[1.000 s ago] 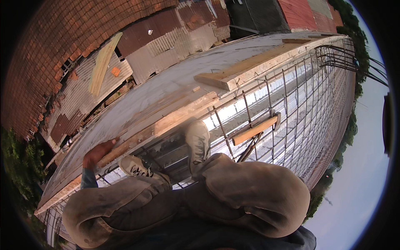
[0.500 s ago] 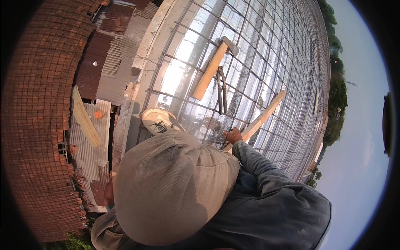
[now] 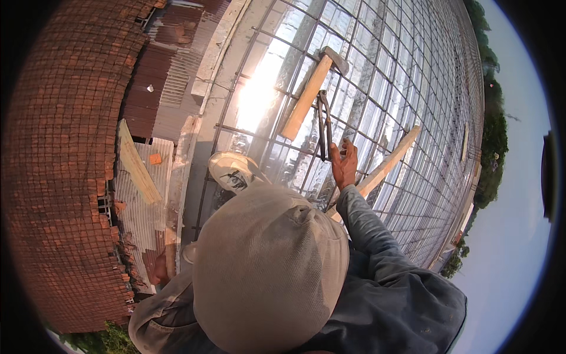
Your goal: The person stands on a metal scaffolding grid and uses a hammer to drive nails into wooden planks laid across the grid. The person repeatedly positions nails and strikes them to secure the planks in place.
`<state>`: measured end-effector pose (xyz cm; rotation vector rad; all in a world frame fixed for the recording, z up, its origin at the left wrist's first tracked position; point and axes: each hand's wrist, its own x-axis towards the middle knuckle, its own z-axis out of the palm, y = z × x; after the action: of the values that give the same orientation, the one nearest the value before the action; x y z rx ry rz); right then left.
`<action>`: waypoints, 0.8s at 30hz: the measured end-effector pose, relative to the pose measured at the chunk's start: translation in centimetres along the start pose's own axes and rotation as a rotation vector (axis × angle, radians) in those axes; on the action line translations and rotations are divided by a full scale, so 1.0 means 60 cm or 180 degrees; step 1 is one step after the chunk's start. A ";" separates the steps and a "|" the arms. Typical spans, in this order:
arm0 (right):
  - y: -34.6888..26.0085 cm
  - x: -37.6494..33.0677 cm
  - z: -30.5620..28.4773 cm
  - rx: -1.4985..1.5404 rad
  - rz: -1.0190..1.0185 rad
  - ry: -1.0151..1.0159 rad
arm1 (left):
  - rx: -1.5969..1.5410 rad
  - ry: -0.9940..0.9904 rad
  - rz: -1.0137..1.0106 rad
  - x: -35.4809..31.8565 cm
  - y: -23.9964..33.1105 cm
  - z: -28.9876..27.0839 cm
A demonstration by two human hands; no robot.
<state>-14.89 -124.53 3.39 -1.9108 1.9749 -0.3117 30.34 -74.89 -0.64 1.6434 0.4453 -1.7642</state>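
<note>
My right hand [image 3: 345, 166] reaches forward in a grey-blue sleeve, fingers apart and holding nothing. Its thumb is close beside the handle ends of dark metal pincers [image 3: 323, 127]; whether they touch I cannot tell. The pincers rest on the rebar mesh [image 3: 377, 103]. Left of them lies a hammer [image 3: 308, 97] with a broad wooden handle and a dark head pointing away. A long wooden strip [image 3: 389, 160] slants over the bars right of my hand. At lower left, my left hand [image 3: 159, 270] shows only partly, its fingers unclear, beside a rounded khaki cloth bulk [image 3: 271, 259].
Shiny ribbed metal sheeting [image 3: 254, 106] lies under the mesh. A pale dish-shaped thing [image 3: 221, 162] with dark strands sits near the left edge. Beyond a concrete ledge [image 3: 191, 135] are lower corrugated sheets [image 3: 141, 171], a loose plank [image 3: 135, 162] and a tiled roof [image 3: 65, 177].
My right hand has moved forward from the near end of the wooden strip toward the pincers, and its fingers have spread. The whole view has shifted slightly.
</note>
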 end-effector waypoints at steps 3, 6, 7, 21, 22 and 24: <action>-0.020 0.075 0.041 -0.0292 -0.0734 -0.0481 | -0.0074 -0.0159 0.0190 0.007 -0.005 0.007; -0.044 0.090 0.046 0.0038 -0.0063 -0.1206 | -0.0073 -0.0276 0.0470 0.021 -0.021 0.002; -0.049 0.096 0.050 0.0053 -0.0062 -0.1302 | -0.0076 -0.0203 0.0559 0.010 -0.045 -0.002; -0.245 0.193 -0.097 -0.0149 -0.1325 -0.1742 | 0.0924 0.0199 0.0648 -0.018 -0.026 0.022; -0.337 0.185 -0.110 -0.0562 -0.1748 -0.1860 | 0.0949 0.0161 0.0728 -0.011 -0.026 0.021; -0.439 0.226 -0.118 -0.1396 -0.2363 -0.1833 | 0.1040 0.0090 0.0925 0.002 -0.023 0.016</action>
<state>6.04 -140.15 19.07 -2.5748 0.9648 0.4858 28.72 -74.56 -0.89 1.8493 -0.0760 -1.6563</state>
